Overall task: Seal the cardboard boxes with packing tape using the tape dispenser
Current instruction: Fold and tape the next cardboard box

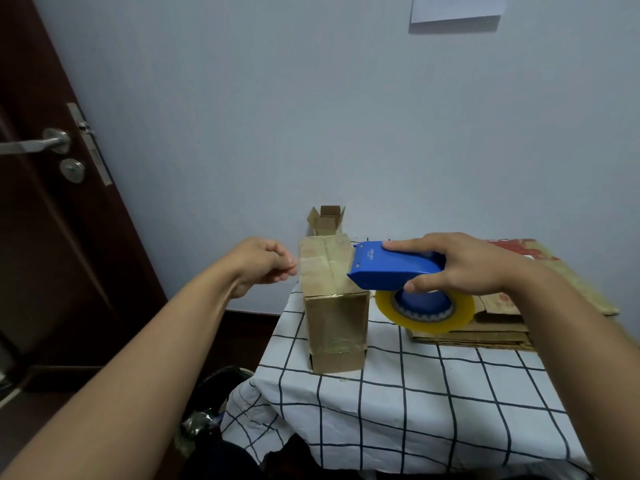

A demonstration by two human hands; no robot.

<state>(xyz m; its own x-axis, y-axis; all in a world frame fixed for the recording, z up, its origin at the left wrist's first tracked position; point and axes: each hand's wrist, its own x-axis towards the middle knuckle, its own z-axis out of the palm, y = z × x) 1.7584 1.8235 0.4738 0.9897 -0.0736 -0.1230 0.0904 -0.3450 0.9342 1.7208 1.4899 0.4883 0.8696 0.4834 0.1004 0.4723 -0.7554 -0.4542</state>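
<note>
A tall brown cardboard box point(332, 306) wrapped in shiny tape stands on the table's left part. My right hand point(460, 265) grips a blue tape dispenser point(394, 268) with a yellowish tape roll point(426, 311) under it; the dispenser's front edge touches the box's top right edge. Just left of the box's top, my left hand point(263, 265) hovers with its fingers curled and the fingertips close to the box's upper left edge. I cannot tell whether they touch it.
A small open cardboard box point(326, 220) stands behind the tall one. Flattened cardboard sheets point(502, 323) lie stacked at the table's right back. The table wears a white cloth with a black grid point(415, 393). A dark door point(52, 202) stands at the left.
</note>
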